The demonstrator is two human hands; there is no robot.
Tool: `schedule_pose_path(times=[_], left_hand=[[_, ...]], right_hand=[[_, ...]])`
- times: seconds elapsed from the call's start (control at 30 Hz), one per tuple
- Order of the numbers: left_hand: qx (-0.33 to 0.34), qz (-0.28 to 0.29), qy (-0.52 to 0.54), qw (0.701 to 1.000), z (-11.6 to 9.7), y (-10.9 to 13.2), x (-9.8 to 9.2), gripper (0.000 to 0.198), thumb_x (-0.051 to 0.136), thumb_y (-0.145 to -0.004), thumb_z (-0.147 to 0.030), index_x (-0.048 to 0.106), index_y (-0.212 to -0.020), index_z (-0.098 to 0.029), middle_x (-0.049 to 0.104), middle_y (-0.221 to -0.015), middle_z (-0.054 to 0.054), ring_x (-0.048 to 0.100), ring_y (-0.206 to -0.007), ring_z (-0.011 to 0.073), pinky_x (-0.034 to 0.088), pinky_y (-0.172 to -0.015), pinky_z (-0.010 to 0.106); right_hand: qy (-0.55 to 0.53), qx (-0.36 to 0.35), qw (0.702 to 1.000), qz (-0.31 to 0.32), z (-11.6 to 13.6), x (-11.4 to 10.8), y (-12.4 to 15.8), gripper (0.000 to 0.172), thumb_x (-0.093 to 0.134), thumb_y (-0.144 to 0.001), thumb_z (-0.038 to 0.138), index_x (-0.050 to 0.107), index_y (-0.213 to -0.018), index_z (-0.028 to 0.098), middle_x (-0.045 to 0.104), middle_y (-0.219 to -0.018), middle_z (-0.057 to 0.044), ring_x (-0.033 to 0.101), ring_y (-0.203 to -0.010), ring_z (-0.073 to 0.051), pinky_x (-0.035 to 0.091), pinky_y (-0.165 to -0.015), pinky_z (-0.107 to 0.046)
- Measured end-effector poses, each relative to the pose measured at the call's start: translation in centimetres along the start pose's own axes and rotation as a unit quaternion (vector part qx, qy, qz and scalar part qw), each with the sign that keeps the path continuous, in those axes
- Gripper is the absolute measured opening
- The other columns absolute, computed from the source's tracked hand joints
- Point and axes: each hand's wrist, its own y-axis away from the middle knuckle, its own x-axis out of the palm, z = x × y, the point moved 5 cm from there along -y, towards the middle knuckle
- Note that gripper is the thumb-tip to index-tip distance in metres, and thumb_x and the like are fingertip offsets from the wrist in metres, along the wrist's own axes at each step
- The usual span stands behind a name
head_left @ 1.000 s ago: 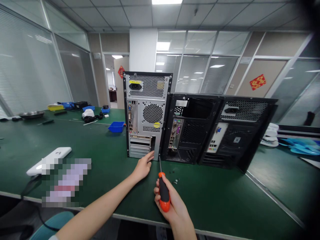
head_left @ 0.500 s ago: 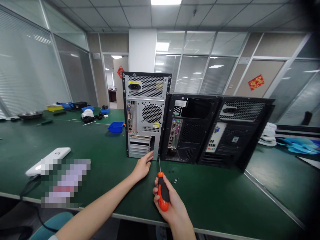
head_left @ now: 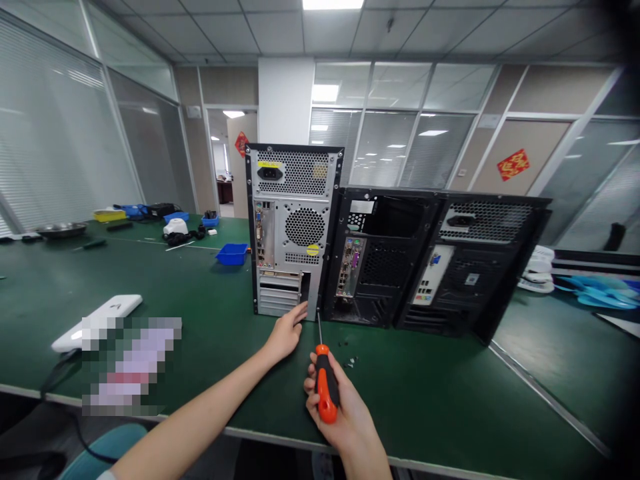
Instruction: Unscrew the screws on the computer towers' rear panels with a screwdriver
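Note:
My right hand [head_left: 345, 413] is wrapped around the orange and black handle of a screwdriver [head_left: 327, 390]. Its shaft points away from me, with the tip at the lower right edge of a silver-backed computer tower [head_left: 320, 280]. Whether the tip sits in a screw is too small to tell. My left hand [head_left: 285, 337] lies low against the same tower's back panel, fingers stretched out, holding nothing. A few small screws [head_left: 351, 363] lie on the green tabletop [head_left: 425, 400] right of the screwdriver.
Two black computer towers [head_left: 387, 267] [head_left: 463, 280] stand close on the right. A blue tray [head_left: 232, 254] sits left of the silver-backed one. Nearer on the left are a white device [head_left: 120, 308] and a blurred-out item [head_left: 135, 367]. Far left holds a metal bowl [head_left: 61, 231].
The screwdriver handle has turned in my right hand, so more orange faces me. Its tip stays at the same spot. My left hand has not visibly moved.

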Motion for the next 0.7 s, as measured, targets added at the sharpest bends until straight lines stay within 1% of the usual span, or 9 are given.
schedule_pose_path(times=[0.23, 0.33, 0.57, 0.7], left_hand=[[0.003, 0.002, -0.001, 1.0, 0.1, -0.09, 0.02, 0.068, 0.039, -0.072, 0.01, 0.047, -0.134, -0.018, 0.052, -0.139, 0.01, 0.053, -0.124, 0.0175, 0.034, -0.113, 0.041], [0.004, 0.001, -0.002, 1.0, 0.1, -0.07, 0.01, 0.067, 0.038, -0.072, 0.009, 0.046, -0.134, -0.016, 0.052, -0.139, 0.011, 0.053, -0.124, 0.0175, 0.034, -0.113, 0.041], [0.008, -0.004, -0.003, 1.0, 0.51, -0.19, 0.0, 0.068, 0.038, -0.072, 0.01, 0.045, -0.134, -0.016, 0.052, -0.138, 0.012, 0.054, -0.123, 0.0175, 0.035, -0.112, 0.041], [0.014, -0.002, 0.002, 1.0, 0.66, -0.23, 0.0, 0.068, 0.039, -0.071, 0.009, 0.046, -0.134, -0.018, 0.053, -0.138, 0.01, 0.054, -0.123, 0.0173, 0.035, -0.112, 0.041]], right_hand=[[0.005, 0.026, 1.0, 0.005, -0.48, 0.04, 0.12, 0.025, 0.046, -0.091, 0.039, 0.06, -0.091, 0.019, 0.056, -0.055, 0.002, 0.048, -0.044, -0.008, 0.029, -0.041, -0.014], [0.004, 0.031, 0.999, 0.006, -0.58, 0.11, 0.1, 0.025, 0.046, -0.091, 0.04, 0.06, -0.091, 0.019, 0.055, -0.053, 0.002, 0.046, -0.043, -0.007, 0.028, -0.042, -0.014], [-0.006, 0.028, 1.0, 0.006, 0.07, 0.14, -0.04, 0.026, 0.045, -0.092, 0.037, 0.06, -0.091, 0.015, 0.054, -0.053, 0.002, 0.045, -0.043, -0.007, 0.028, -0.041, -0.014], [-0.014, 0.036, 0.999, 0.005, 0.25, 0.17, 0.13, 0.028, 0.043, -0.093, 0.037, 0.059, -0.085, 0.015, 0.054, -0.053, 0.001, 0.044, -0.042, -0.007, 0.029, -0.039, -0.013]])
